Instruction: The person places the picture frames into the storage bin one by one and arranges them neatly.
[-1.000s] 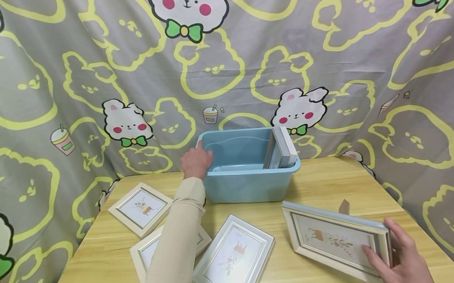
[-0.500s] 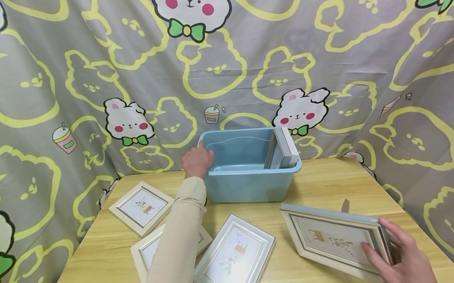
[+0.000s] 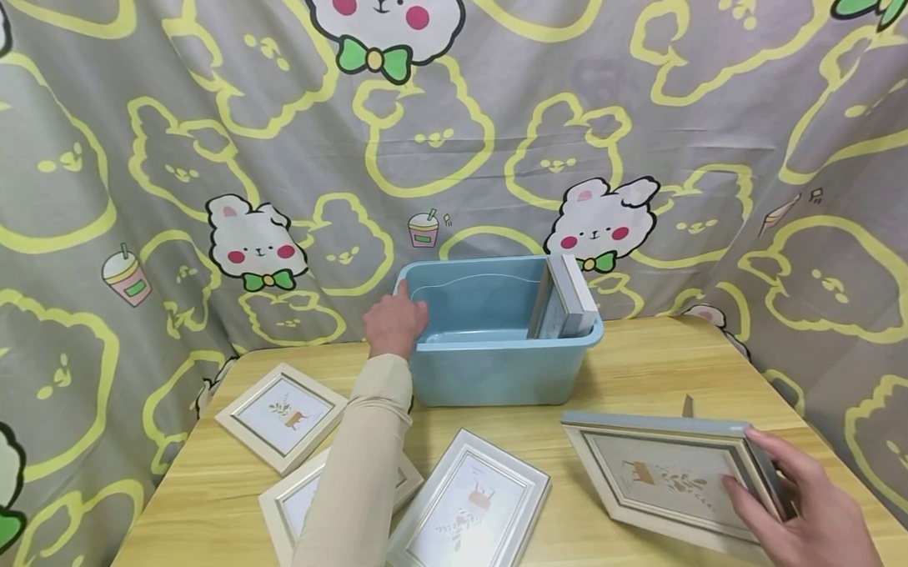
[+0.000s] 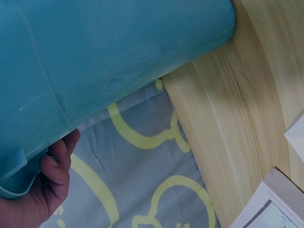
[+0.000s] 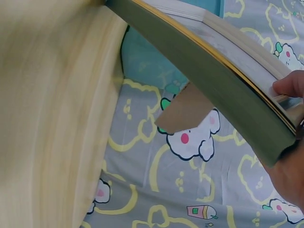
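Observation:
My left hand (image 3: pixel 395 324) grips the left end of a light blue plastic bin (image 3: pixel 502 373), its fingers curled under the rim in the left wrist view. Two picture frames (image 3: pixel 569 300) stand on edge inside the bin at its right end. With my right hand (image 3: pixel 810 500) I hold another picture frame (image 3: pixel 667 476) by its right end, thumb on the front and fingers behind. This frame is tilted up, and its brown stand flap (image 5: pixel 187 109) sticks out at the back. Whether its lower edge touches the table is unclear.
A silver-edged picture frame (image 3: pixel 469 512) lies face up in front of the bin. To the left lie a cream picture frame (image 3: pixel 282 417) and a second cream one (image 3: pixel 285 510), partly under my left sleeve. A patterned curtain (image 3: pixel 449 150) hangs behind the wooden table (image 3: pixel 652 368).
The picture frame in my right hand has tilted slightly, its upper right corner shifting left and a little higher. My left hand stays on the bin.

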A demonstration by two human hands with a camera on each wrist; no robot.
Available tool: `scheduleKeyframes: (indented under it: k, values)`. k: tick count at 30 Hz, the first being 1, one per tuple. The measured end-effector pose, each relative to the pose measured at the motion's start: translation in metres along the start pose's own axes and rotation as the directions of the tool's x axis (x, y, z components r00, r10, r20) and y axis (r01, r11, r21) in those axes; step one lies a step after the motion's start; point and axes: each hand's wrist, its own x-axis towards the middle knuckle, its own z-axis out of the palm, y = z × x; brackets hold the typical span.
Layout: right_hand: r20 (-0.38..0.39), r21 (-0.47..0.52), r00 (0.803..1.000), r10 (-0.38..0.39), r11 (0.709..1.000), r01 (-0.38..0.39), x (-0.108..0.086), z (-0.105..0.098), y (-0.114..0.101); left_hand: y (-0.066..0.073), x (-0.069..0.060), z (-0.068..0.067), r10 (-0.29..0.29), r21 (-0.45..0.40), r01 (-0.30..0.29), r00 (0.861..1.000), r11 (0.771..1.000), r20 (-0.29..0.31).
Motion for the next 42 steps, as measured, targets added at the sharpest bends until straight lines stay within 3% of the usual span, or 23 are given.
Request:
scheduleKeyframes:
  k: [12,22,27,35,42]
  values:
    - [0.099,-0.096,0.991,0.09,0.992,-0.08,0.008,-0.006,-0.008,0.0,0.001,0.0,0.001,-0.004,-0.001,1.0,1.0,0.011]
    - [0.184,-0.172,0.982,0.044,0.985,-0.012,0.024,-0.003,-0.016,0.0,0.002,0.001,0.005,-0.003,-0.005,1.0,1.0,0.004]
    - [0.215,-0.188,0.976,-0.033,0.979,0.074,0.032,0.0,-0.018,-0.001,0.002,0.001,0.001,-0.008,-0.001,1.0,1.0,0.004]
    - [0.267,-0.207,0.963,-0.029,0.974,0.087,0.04,0.004,-0.025,-0.001,0.002,0.001,0.0,0.007,0.0,1.0,1.0,0.017]
    - [0.305,-0.228,0.949,-0.083,0.961,0.157,0.047,0.009,-0.026,0.0,0.003,0.001,0.002,0.013,-0.002,1.0,1.0,0.019]
